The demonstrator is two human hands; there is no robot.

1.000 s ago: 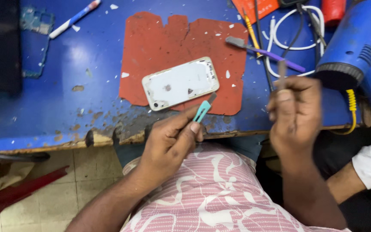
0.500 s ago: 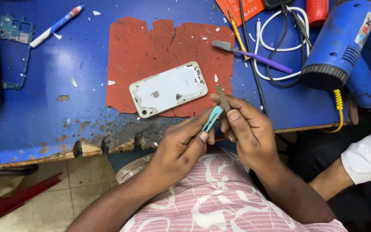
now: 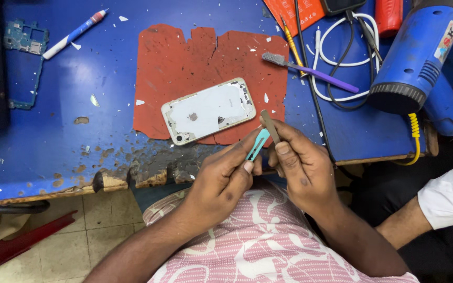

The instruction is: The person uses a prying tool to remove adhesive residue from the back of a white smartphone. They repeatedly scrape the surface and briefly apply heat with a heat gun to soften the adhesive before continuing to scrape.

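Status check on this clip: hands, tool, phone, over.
Left hand pinches teal tool. Right hand grips brown strip against it. White phone lies untouched on red mat. Nothing between.

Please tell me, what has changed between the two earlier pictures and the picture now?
The right hand, which was raised apart a second ago, has come to the left hand. It now pinches a thin brownish strip right beside the small teal tool that the left hand holds. The white phone with its back open stays on the red mat, and the blue heat gun and purple brush are unmoved.
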